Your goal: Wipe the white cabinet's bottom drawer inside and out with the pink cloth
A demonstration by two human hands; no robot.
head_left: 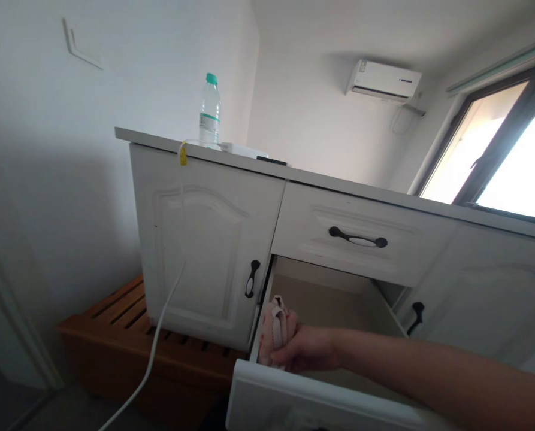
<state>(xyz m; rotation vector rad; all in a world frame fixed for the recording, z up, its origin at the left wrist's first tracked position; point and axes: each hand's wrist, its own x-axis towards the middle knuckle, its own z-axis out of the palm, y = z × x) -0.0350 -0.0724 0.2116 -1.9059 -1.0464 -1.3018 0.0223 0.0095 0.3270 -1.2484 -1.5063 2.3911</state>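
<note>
My right hand (pixel 305 348) reaches in from the right over the open lower drawer (pixel 321 395). Its fingers are wrapped round a folded pink and white cloth (pixel 274 326), at the drawer's left front corner. The part of the drawer's inside that shows has a plain pale bottom; my forearm hides some of it. Above it, the upper drawer (pixel 357 236) is closed. My left hand does not show.
A water bottle (pixel 209 114) and a white power strip (pixel 244 150) stand on the cabinet top (pixel 339 179). A white cable (pixel 159 329) hangs down in front of the left door. A slatted wooden bench (pixel 114 341) is at lower left.
</note>
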